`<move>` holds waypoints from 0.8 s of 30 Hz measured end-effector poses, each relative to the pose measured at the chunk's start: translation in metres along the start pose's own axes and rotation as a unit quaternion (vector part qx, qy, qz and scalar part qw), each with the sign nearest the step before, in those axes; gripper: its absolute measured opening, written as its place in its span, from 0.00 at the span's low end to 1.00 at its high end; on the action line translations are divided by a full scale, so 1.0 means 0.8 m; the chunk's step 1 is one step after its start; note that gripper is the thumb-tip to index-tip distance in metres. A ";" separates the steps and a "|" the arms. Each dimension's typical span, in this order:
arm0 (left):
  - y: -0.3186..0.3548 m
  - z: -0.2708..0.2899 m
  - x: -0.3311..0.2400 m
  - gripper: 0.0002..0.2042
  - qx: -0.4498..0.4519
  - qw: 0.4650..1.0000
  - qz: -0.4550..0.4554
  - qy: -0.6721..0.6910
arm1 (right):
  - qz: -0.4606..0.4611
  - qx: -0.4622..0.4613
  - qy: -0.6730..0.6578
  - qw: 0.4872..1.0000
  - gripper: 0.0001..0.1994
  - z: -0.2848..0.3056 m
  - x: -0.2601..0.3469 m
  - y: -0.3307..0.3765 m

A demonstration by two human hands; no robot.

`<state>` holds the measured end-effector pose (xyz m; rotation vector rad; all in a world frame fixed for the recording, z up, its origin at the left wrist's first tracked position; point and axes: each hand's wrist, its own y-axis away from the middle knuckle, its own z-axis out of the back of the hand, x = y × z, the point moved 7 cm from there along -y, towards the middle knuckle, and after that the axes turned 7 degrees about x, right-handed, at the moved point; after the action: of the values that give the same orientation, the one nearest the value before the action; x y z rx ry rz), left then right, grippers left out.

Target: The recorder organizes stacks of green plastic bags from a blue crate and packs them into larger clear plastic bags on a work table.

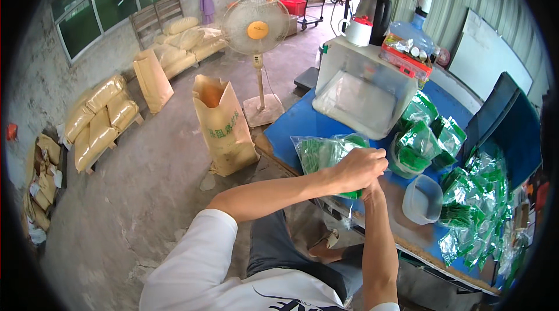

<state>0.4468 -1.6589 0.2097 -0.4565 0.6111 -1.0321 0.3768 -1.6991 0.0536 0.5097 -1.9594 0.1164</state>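
Observation:
A clear plastic bag with green printing and green contents [317, 154] lies at the near left edge of the blue table. My left hand [356, 168] is closed at its right end, fingers bunched together. Tucked under it, my right hand [370, 190] is closed too; most of its fingers are hidden, so what they pinch does not show. Just right of the hands stands a clear plastic tub [423, 199]. Several more green-and-clear bags [416, 145] are heaped beyond it, and a bigger pile of them [474, 209] covers the table's right side.
A translucent storage box [364, 93] lies on its side at the table's far end, with a white pitcher [357, 32] on it. On the floor, an open paper sack [224, 128] stands left of the table, before a standing fan [256, 30]. Filled sacks [102, 119] line the wall.

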 end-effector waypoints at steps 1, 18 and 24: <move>-0.005 -0.002 -0.007 0.06 0.000 1.000 0.008 0.006 | 0.013 0.013 -0.045 0.999 0.23 -0.003 0.003 0.005; 0.005 -0.004 0.140 0.26 -0.011 0.888 0.344 0.304 | 0.095 -0.043 -0.315 0.943 0.29 -0.042 0.019 0.041; 0.124 -0.053 0.259 0.33 0.245 0.718 0.442 0.479 | 0.073 0.042 -0.383 0.920 0.33 -0.030 0.037 0.011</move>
<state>0.5611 -1.8024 0.0648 0.8892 1.2559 -0.3622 0.3835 -1.6925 0.0917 0.5064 -2.7743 0.1016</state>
